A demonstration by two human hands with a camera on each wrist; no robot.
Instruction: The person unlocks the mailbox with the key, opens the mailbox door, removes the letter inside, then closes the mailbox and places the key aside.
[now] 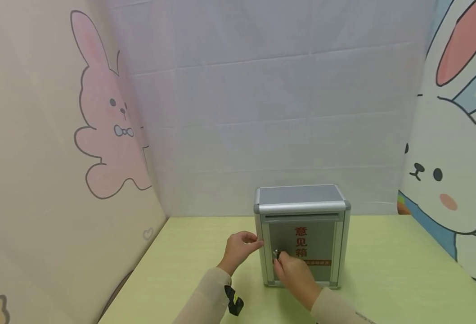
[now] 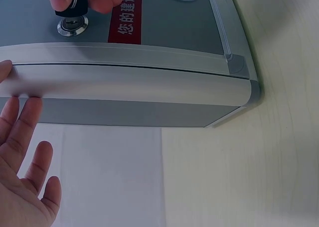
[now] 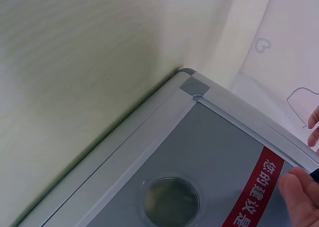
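Note:
A grey metal suggestion box (image 1: 303, 195) with silver edges and red lettering stands upright on the table. My right hand (image 1: 298, 275) pinches a black-headed key (image 2: 72, 9) at the round lock (image 2: 73, 26) on the box's front, near its left edge. A metal ring hangs from the key head; the blade is hidden. With its fingers fairly straight, my left hand (image 1: 239, 248) touches the left edge of the box. In the left wrist view its fingertips (image 2: 33, 105) rest against the side frame. Only part of the right hand (image 3: 301, 194) shows in the right wrist view.
The pale yellow-green table (image 1: 392, 261) extends around the box. Behind it hangs a white cloth (image 1: 262, 112), and rabbit-printed walls stand on both sides. A black strap (image 1: 234, 300) is at the left wrist. A round window (image 3: 172, 202) is low on the box's front.

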